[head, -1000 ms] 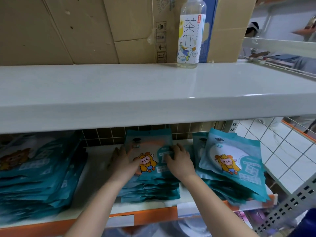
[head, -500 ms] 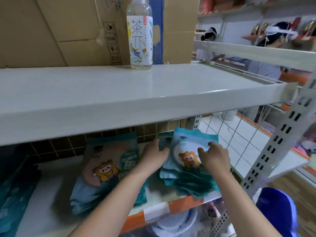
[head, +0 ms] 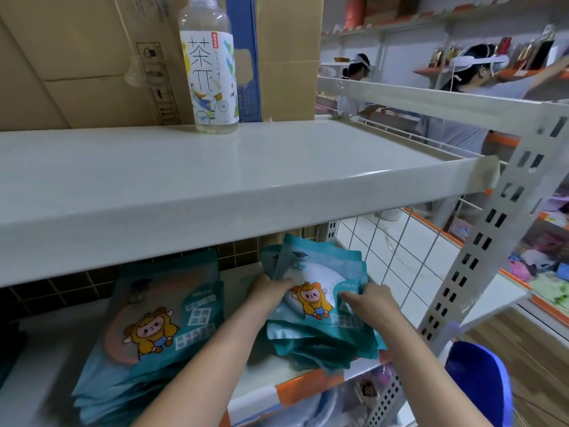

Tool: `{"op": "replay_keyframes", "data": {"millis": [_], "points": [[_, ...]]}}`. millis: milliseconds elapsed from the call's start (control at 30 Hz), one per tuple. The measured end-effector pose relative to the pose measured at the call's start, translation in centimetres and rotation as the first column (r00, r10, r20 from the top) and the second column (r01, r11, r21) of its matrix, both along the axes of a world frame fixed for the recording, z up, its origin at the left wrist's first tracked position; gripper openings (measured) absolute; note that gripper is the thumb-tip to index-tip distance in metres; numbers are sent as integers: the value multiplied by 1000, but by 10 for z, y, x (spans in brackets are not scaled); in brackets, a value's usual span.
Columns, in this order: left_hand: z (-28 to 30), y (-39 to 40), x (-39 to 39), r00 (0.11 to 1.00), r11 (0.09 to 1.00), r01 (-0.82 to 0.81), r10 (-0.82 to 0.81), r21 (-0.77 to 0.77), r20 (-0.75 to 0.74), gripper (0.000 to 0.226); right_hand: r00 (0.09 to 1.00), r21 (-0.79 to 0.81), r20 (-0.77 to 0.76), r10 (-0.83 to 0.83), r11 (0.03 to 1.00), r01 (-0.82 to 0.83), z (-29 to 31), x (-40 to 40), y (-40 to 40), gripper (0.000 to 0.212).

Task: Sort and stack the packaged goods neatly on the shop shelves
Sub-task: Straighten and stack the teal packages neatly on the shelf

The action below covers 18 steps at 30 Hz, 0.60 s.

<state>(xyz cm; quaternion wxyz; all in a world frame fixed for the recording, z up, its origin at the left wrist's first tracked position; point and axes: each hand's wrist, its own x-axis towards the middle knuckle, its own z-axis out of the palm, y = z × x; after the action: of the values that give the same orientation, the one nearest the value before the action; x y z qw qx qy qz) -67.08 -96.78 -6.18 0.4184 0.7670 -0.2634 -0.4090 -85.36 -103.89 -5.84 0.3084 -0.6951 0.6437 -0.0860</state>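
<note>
A tea bottle point(head: 212, 72) and cardboard boxes point(head: 92, 57) are seen on the upper shelf point(head: 215, 192), whose front edge overhangs the packets below. On the lower shelf point(head: 46, 365), the right stack of teal packets point(head: 320, 306) is gripped between the curled fingers of the left hand point(head: 266, 292) and right hand point(head: 369, 302); a second stack point(head: 147, 334) lies left of the fingers.

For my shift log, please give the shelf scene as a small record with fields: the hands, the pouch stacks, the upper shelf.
left hand: left hand grips the left edge of the top pouch
right hand: right hand pinches the right edge of the same pouch
right stack: right stack of teal pouches, uneven, top pouch skewed
left stack: left stack of teal pouches, untouched, apart from the right one
lower shelf: lower shelf holds both stacks
upper shelf: upper shelf carries one tea bottle, upright, before cardboard boxes
</note>
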Motion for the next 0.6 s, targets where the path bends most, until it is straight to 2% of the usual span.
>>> {"op": "replay_keyframes", "data": {"millis": [133,200,267,367,500,600], "points": [[0,-3,-3,998,999,52,-52,-9,40,44,996,9,65,-53,999,52,0,4,-2,43],[0,-1,-2,993,999,50,-51,9,107,38,991,69,118,-57,996,49,4,4,-2,43],[-1,0,-1,993,999,50,-48,-8,110,31,976,150,209,-61,988,30,7,3,1,36],[5,3,-1,994,994,66,-58,-89,89,37,929,178,362,-82,984,17,10,3,5,25],[23,1,-1,990,953,89,-54,-290,130,62,827,40,556,-86,996,76,19,6,-2,22],[36,2,-4,986,879,106,-32,-466,165,60,627,-36,778,-37,994,103,29,9,-3,26]]}}
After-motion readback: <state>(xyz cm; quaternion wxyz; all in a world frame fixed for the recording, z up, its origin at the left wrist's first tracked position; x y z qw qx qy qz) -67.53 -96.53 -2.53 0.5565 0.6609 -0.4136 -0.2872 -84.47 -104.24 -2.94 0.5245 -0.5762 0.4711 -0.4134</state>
